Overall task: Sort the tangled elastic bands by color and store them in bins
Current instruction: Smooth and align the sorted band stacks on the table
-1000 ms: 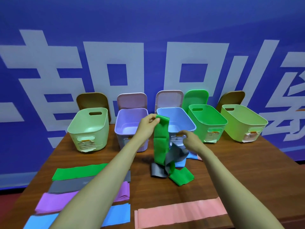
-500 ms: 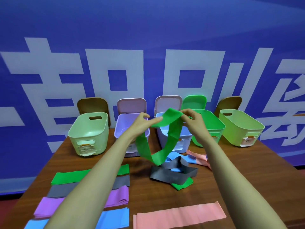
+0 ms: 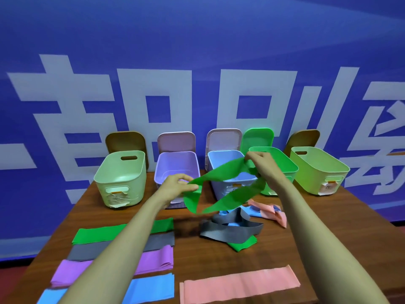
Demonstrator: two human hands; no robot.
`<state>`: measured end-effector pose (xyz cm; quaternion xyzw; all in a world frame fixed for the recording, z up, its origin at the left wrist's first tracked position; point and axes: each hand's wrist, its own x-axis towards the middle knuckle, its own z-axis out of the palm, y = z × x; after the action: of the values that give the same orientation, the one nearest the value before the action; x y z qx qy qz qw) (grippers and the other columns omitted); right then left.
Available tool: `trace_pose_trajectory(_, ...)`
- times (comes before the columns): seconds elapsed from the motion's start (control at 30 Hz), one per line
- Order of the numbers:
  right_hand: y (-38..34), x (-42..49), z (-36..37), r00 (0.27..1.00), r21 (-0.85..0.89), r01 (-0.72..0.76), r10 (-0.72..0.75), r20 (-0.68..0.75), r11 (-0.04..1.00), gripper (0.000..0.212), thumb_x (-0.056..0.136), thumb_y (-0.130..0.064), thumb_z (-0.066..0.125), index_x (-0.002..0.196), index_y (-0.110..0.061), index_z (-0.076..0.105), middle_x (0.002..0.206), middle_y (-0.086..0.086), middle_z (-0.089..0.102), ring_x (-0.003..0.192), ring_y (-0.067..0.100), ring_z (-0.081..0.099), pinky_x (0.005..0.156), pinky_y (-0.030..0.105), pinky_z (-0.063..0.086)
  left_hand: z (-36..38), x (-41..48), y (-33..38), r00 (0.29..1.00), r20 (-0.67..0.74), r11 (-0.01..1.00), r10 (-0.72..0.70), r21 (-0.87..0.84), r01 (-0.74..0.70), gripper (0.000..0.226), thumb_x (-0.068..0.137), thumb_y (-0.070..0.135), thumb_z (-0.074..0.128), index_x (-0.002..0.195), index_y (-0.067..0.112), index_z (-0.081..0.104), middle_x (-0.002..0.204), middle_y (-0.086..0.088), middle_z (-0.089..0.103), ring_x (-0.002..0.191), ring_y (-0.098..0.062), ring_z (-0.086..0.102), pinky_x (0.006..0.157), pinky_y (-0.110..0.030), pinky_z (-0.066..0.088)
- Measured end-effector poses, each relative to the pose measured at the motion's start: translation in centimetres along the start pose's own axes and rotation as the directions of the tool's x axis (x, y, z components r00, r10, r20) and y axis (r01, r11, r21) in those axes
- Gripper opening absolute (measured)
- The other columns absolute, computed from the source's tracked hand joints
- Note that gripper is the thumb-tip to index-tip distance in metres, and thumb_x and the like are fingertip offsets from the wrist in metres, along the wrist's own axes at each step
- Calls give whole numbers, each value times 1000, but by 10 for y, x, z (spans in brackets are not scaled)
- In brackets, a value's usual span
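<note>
We hold a green band [image 3: 221, 195] up over the tabletop [image 3: 317, 233], stretched into a loop between both hands. Our left hand [image 3: 177, 189] pinches the loop's end at nine o'clock, in front of the lilac bin [image 3: 177, 170]. Our right hand [image 3: 262, 166] grips the other end higher up at two o'clock, fingers closed on the twisted fabric, in front of the blue bin [image 3: 228, 172] and the green bin [image 3: 282, 167]. The loop sags toward six o'clock, hanging clear above the tangle.

That tangle sits at centre: a grey band [image 3: 230, 231] curls over a blue one, with a second green scrap [image 3: 242, 245] poking out beneath at six o'clock, and a crumpled pink band [image 3: 270, 212] at three o'clock.

At seven o'clock, flat bands lie stacked in rows: green [image 3: 98, 234], grey [image 3: 87, 251], purple [image 3: 72, 273], blue [image 3: 151, 288], partly under our left forearm. A long pink strip [image 3: 238, 284] lies flat at five o'clock.

Five open bins line the far edge, with a pale green bin [image 3: 120, 178] at far left and a lime bin [image 3: 317, 172] at far right. Lids lean behind them against the blue banner [image 3: 197, 51].
</note>
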<state>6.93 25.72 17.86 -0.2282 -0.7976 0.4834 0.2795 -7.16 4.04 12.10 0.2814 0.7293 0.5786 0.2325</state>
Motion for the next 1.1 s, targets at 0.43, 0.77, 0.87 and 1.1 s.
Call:
trace_pose_trajectory(0.43,19,-35,26,924,-390,177,-16,383,904,17,90,-16,55,103,-18,66,107,-2,67,102,16,61,85,25,45,36,-7,37,987,162,970,14,-240,25,17,92,3,53,106,11,59,87,-3,64,82,-13,61,77,-23,50)
trace_pose_trajectory(0.77,-2,-46,29,936,-16,190,-176,304,982,9,87,-7,59,91,-15,57,75,-3,62,67,9,62,72,32,50,41,-9,48,994,42,995,98,9,-99,32,81,2,70,109,10,57,81,-5,61,77,-17,61,79,-33,50)
trace_pose_trajectory(0.87,-10,-42,29,941,-49,235,-215,263,971,7,87,-10,60,88,-16,59,81,-5,62,75,16,62,76,37,52,39,-11,56,993,-22,992,115,46,-114,35,79,9,73,108,14,54,77,-4,61,73,-16,61,71,-28,49)
trace_pose_trajectory(1.1,-37,-31,24,903,-182,426,-403,151,886,4,87,-12,62,89,-15,60,85,-3,55,79,14,56,75,25,46,31,-12,92,977,73,976,200,-107,-192,46,81,-7,64,122,7,49,89,-7,64,82,-17,64,84,-30,52)
